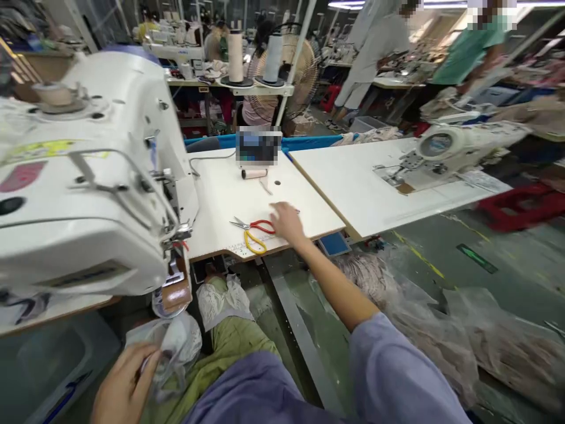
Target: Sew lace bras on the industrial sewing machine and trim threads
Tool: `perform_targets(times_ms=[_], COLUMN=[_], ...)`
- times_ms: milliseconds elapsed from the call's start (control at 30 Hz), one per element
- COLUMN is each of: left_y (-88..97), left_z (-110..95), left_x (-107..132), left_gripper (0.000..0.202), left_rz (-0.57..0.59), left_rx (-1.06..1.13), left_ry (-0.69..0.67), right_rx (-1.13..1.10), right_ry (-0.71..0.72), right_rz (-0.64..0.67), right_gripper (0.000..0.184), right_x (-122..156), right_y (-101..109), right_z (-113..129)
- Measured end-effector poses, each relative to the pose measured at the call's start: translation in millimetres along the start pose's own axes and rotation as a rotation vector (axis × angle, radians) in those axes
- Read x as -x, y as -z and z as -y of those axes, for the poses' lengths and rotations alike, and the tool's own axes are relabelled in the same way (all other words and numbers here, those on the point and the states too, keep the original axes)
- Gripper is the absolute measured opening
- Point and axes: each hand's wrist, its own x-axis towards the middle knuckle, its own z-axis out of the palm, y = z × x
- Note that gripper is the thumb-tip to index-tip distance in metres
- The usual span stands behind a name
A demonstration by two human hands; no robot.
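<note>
My right hand reaches out over the white sewing table, right beside scissors with one red and one yellow handle; its fingers are blurred by motion. My left hand is low by my lap, fingers closed on a bundle of white fabric in clear plastic. The white sewing machine fills the left side.
A small roll and a blurred box lie farther back on the table. A second white table carries a tipped machine. Plastic bags of fabric cover the floor at right. Other people work behind.
</note>
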Motion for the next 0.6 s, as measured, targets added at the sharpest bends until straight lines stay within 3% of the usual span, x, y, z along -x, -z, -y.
perform_targets(times_ms=[167,233,300,400,433,500,600], left_y=[-1.6,-4.5,-5.8,-5.3,-5.1,-5.0,-5.3], left_z=[-29,-36,-43,-53,-56,-61,-67], left_x=[-2,-4,-5,-4,-3,-2,-2], left_gripper=[0.041,0.041,0.04,0.037,0.035,0.034,0.032], left_rz=[0.155,0.102,0.062,0.065,0.07,0.069,0.045], left_rx=[0.481,0.697,0.807,0.842,0.835,0.805,0.73], left_ry=[0.353,0.448,0.498,0.501,0.489,0.458,0.406], right_rx=[0.009,-0.009,-0.044,-0.398,-0.603,-0.891,-0.887], right_ry=[-0.156,-0.145,-0.142,-0.203,-0.202,-0.039,0.25], right_rz=[0.115,0.153,0.113,-0.112,-0.092,0.107,0.358], right_gripper=[0.027,0.025,0.02,0.014,0.012,0.007,0.013], right_x=[-19,-15,8,77,105,159,209], right_y=[12,6,-2,-13,-18,-27,-38], right_z=[-32,-37,-31,4,22,64,127])
